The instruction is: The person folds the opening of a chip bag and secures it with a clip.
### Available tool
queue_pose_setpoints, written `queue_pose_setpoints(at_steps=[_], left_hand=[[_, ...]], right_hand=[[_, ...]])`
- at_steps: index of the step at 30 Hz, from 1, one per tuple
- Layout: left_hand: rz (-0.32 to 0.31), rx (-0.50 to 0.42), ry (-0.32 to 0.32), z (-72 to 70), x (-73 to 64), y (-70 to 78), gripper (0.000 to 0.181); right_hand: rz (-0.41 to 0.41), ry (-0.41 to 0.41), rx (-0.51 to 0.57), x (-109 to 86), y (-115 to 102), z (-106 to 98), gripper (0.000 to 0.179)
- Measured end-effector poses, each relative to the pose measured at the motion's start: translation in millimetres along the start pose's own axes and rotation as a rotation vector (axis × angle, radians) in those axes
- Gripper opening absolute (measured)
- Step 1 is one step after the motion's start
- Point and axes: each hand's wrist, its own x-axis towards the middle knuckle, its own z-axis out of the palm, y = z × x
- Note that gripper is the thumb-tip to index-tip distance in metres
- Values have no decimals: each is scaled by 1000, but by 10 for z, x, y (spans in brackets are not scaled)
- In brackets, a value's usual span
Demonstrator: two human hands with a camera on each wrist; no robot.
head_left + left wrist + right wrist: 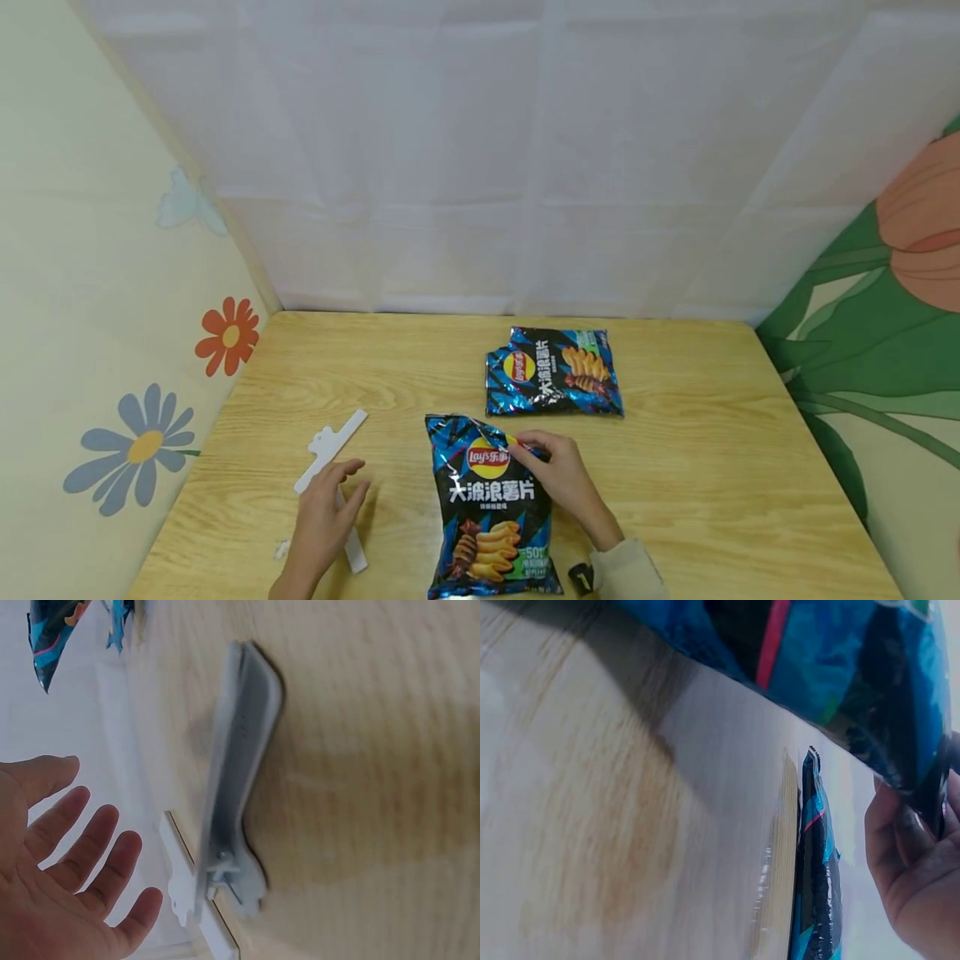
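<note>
My right hand pinches the upper right edge of a blue-and-black potato chip bag, lying front up near the table's front edge. In the right wrist view, thumb and fingers of the right hand close on a corner of this chip bag. My left hand hovers with spread fingers over a white bag clip, which it partly hides. The left wrist view shows this clip on the table, apart from the left hand. Farther off lies a second white clip.
Another chip bag, its top corner torn away, lies sideways toward the back of the wooden table. Left of the left wrist shows a small white piece. A white curtain hangs behind the table.
</note>
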Motion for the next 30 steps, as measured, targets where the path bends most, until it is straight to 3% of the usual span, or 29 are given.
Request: queue_pose_setpoints(at_steps=[10,22,26,30], left_hand=[[-63,24,24,-58,-116,-93,26],[-282,18,-140,-130,-153,-175,29],[-325,16,-188,-150,-162,-211,30],[-339,20,-188,-153,-178,-236,29]], right_hand=[[0,10,-5,-3,12,4,18],[-6,16,-4,-11,5,0,18],[-5,13,-5,-14,5,-1,17],[-10,14,-6,-14,9,0,17]])
